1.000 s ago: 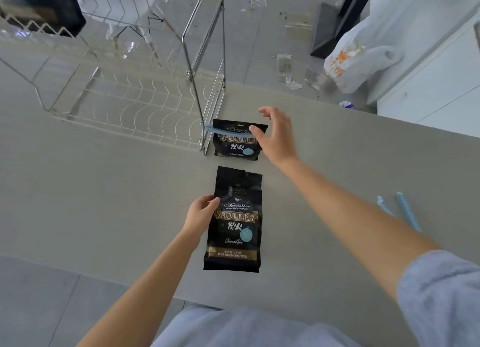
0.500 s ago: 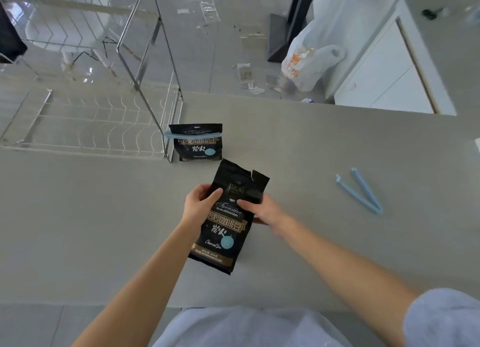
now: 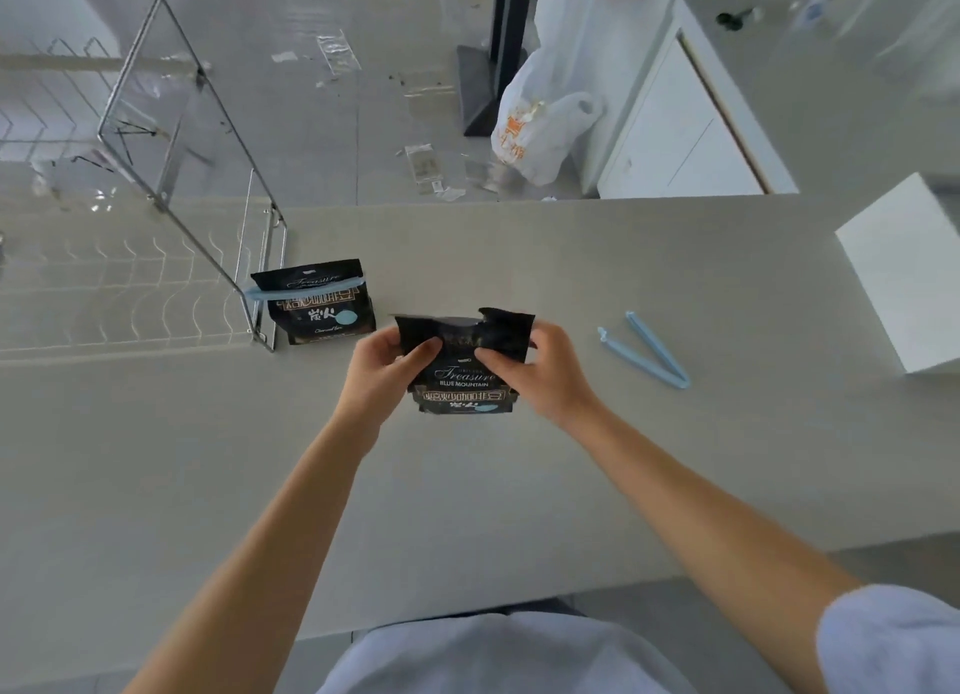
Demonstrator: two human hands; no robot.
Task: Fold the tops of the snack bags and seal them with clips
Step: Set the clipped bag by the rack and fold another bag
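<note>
Tabletop (image 3: 649, 459) of pale grey fills most of the view, seen from above; past its far edge lies a littered grey floor with a white plastic bag (image 3: 540, 132) and white cabinets (image 3: 685, 137).

Two black snack bags are present. One — the open bag (image 3: 462, 366) — is held upright near the middle of the tabletop, its torn top edge facing away. The left hand (image 3: 384, 376) pinches its upper left corner, thumb on the front; the right hand (image 3: 540, 376) pinches the upper right side the same way. Both hands are closed on the bag. The second, the sealed bag (image 3: 317, 303), stands toward the far left, just beside a wire dish rack (image 3: 135, 288), with a blue clip (image 3: 301, 290) clamped across its folded top.

Two blue clips in all: the other, a loose clip (image 3: 644, 350), lies spread in a V on the tabletop to the right of the hands, apart from them. A white box (image 3: 909, 272) sits at the right edge. Nothing lies between the hands and the loose clip.
</note>
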